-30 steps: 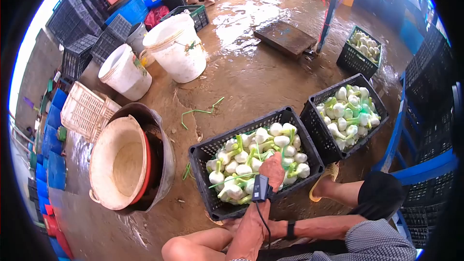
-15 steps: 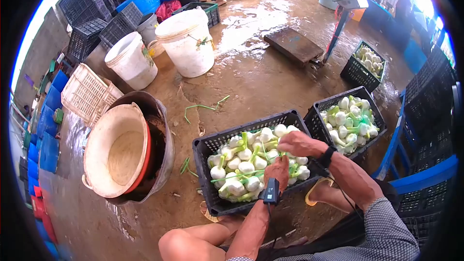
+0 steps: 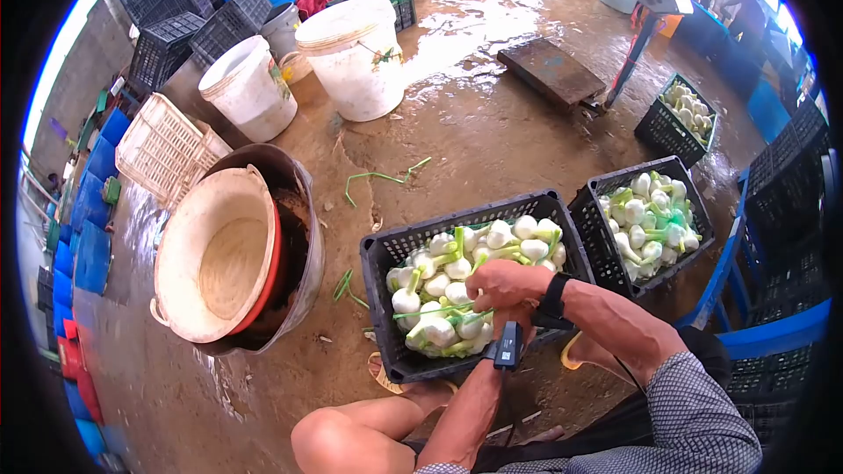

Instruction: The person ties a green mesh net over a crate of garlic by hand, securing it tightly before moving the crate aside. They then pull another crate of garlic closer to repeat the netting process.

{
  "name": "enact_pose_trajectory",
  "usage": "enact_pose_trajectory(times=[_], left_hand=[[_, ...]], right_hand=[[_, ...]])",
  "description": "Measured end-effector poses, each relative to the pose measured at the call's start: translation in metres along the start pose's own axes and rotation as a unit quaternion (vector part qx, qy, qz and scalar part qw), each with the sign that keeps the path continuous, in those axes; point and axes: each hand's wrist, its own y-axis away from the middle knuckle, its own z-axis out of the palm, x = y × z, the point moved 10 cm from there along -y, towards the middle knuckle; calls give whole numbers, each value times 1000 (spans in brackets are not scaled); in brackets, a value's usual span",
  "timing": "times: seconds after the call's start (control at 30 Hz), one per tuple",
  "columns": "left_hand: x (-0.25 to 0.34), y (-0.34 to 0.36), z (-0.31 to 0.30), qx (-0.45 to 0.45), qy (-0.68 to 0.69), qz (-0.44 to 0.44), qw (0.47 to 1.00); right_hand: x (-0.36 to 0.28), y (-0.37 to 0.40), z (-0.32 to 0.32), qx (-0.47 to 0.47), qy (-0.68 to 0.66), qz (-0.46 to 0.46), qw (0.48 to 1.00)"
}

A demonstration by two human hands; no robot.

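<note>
A black plastic crate (image 3: pixel 379 320) in front of me holds many white garlic bulbs (image 3: pixel 436 285) with short green stems. A thin green string (image 3: pixel 430 312) runs across the bulbs to my hands. My right hand (image 3: pixel 507 283) is closed in a pinch on the string, above the crate's near right part. My left hand (image 3: pixel 513 314) is closed just beneath it, touching it, at the same string; its fingers are partly hidden by the right hand. A black device (image 3: pixel 509 347) is strapped to my left wrist and a black band (image 3: pixel 553 294) to my right.
Right of the crate stands a second crate of garlic (image 3: pixel 654 221), with a third (image 3: pixel 680 118) farther off. A platform scale (image 3: pixel 553 70) is ahead. A basin inside a larger tub (image 3: pixel 219 263), white buckets (image 3: pixel 351 61) and a pale crate (image 3: pixel 167 154) are on the left. Green string scraps (image 3: pixel 386 177) lie on the wet floor.
My right hand has moved left and down over my left hand, so the two now overlap at the string. The view has shifted slightly, and the crate sits a little farther right.
</note>
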Motion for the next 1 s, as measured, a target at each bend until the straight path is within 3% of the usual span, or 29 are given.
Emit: enact_pose_trajectory(times=[0.07, 0.17, 0.2, 0.27, 0.3, 0.37, 0.43, 0.47, 0.5, 0.53, 0.57, 0.6, 0.63, 0.67, 0.7, 0.77, 0.83, 0.9, 1.0], left_hand=[[-45, -15, 127, 73, -91, -39, 992], [1, 10, -29, -131, 169, -87, 973], [6, 9, -51, -132, 169, -87, 973], [40, 3, -100, -6, -6, 79, 997], [41, 3, -99, -8, -6, 82, 997], [43, 4, -118, 95, -1, 76, 993], [35, 2, -113, 50, 37, 50, 997], [30, 3, -124, 116, 113, 51, 985], [23, 5, -136, 181, 189, 52, 964], [18, 2, -143, 194, 209, 25, 958], [13, -1, -148, 201, 233, 13, 951], [2, -5, -140, 181, 270, -12, 946], [-10, -10, -131, 160, 306, -36, 938], [-16, -13, -126, 159, 338, -30, 927], [-19, -15, -124, 214, 278, 43, 935], [-48, -25, -91, 105, 421, -110, 894], [-46, -29, -93, 92, 440, -137, 883], [-37, -21, -86, 33, 560, -217, 799], [-31, -18, -93, 1, 576, -255, 777]], right_hand=[[0, -5, 17, -86, 188, 22, 978], [9, -7, 10, -7, 125, 15, 992], [18, -8, 12, -8, 125, 16, 992], [21, 1, -15, 121, 38, -61, 990], [27, 7, -20, 124, 38, -59, 990], [44, 31, -58, 272, 78, -17, 959], [104, 52, -75, 355, 13, 99, 929], [87, 68, -82, 380, 122, -6, 917], [74, 75, -83, 382, 123, -6, 916], [77, 94, -89, 410, -60, 79, 907], [90, 113, -77, 423, -241, 161, 858], [102, 122, -57, 421, -406, 178, 791], [109, 127, -41, 445, -531, 137, 708], [107, 129, -29, 439, -600, 77, 664], [100, 131, -21, 430, -664, 14, 612], [111, 134, 10, 382, -750, -26, 539], [104, 145, 19, 382, -740, -14, 553], [96, 161, 27, 396, -715, 7, 577], [87, 175, 40, 436, -523, 80, 728]])
